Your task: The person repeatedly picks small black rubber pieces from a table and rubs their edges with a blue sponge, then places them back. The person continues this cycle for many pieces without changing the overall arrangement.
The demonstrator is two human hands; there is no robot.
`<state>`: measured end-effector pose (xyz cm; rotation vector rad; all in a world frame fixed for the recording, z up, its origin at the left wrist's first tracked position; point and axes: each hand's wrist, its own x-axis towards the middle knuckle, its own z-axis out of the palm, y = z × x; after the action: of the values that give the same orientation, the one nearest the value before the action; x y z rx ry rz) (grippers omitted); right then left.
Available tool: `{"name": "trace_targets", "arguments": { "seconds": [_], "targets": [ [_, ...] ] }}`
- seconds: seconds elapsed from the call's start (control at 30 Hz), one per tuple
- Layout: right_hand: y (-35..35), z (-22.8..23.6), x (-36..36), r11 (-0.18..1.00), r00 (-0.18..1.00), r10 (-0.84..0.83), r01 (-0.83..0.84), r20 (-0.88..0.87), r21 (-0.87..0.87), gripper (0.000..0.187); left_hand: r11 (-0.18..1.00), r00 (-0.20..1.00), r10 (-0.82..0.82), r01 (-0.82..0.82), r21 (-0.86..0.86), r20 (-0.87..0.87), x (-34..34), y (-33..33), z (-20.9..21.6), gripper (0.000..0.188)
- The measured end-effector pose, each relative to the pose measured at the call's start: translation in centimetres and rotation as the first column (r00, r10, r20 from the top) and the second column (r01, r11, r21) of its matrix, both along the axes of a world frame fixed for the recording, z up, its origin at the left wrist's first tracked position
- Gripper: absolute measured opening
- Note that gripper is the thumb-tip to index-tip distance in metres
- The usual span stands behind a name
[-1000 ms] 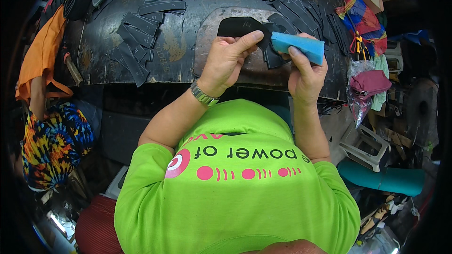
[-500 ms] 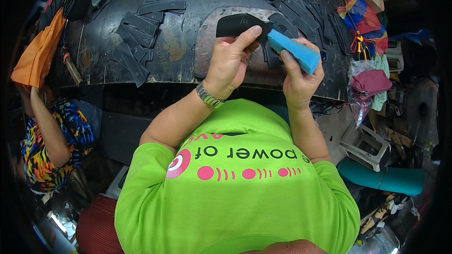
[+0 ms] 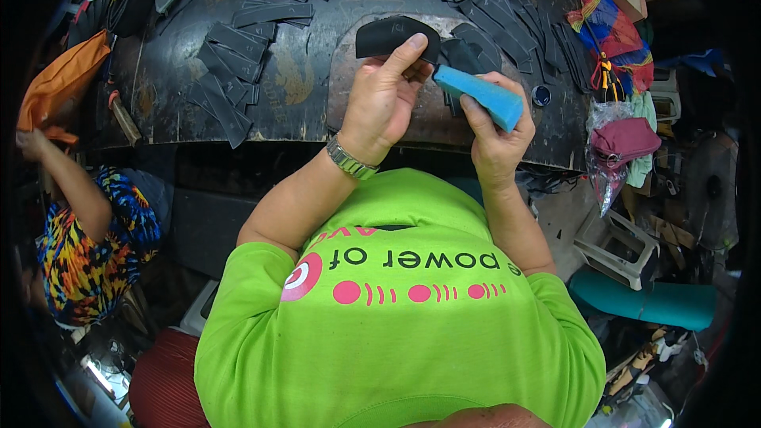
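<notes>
Pinched between the thumb and fingers of my left hand [image 3: 379,99] is a flat black piece [image 3: 379,38] with a curved upper edge and a faint pale mark; it looks like leather, though I cannot be sure. My right hand [image 3: 501,141] grips a blue sponge block [image 3: 482,97] between thumb and fingers. The sponge's narrow end is dark and lies close to the black piece's lower right edge; whether they touch I cannot tell. Both are held above a worn board [image 3: 342,99] on the dark table [image 3: 305,123].
Several black strips [image 3: 230,63] lie in rows around the board. A round tin [image 3: 541,95] sits right of the sponge. A wooden-handled tool [image 3: 124,117] is at the left table edge. Beyond it, a co-worker's hand [image 3: 32,145] holds orange material [image 3: 63,87]. A maroon pouch [image 3: 626,140] hangs right.
Both hands have shifted slightly left, and the sponge has moved left and down from the black piece. The round tin now shows fully. At left, the co-worker has swung the orange material.
</notes>
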<state>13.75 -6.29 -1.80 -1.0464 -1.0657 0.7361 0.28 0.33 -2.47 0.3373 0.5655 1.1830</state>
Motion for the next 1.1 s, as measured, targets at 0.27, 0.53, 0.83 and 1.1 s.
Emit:
{"name": "trace_targets", "arguments": {
  "seconds": [0.27, 0.53, 0.83, 1.1],
  "targets": [
    [1.7, -0.4, 2.6, 0.977, 0.96, -0.213, 0.206, 0.181, 0.056, 0.031, 0.738, 0.612, 0.438, 0.174, 0.652, -0.658, -3.5, 6.6, 2.9, 0.015],
    [1.9, -1.9, 3.4, 0.972, 0.961, -0.233, 0.229, 0.149, 0.046, 0.032, 0.445, -0.18, 0.887, 0.585, 0.678, -0.426, -4.8, 19.5, 3.5, 0.008],
    [1.7, -2.5, 3.7, 0.978, 0.978, -0.208, 0.208, 0.019, -0.003, 0.031, 0.289, -0.277, 0.954, 0.741, 0.606, -0.117, -5.0, 29.1, -0.9, 0.005],
    [2.2, -2.5, 3.7, 0.978, 0.978, -0.205, 0.203, 0.034, 0.052, 0.034, 0.491, -0.425, 0.87, 0.779, 0.389, -0.249, -5.1, 27.4, 0.4, 0.02]
  ]
}}
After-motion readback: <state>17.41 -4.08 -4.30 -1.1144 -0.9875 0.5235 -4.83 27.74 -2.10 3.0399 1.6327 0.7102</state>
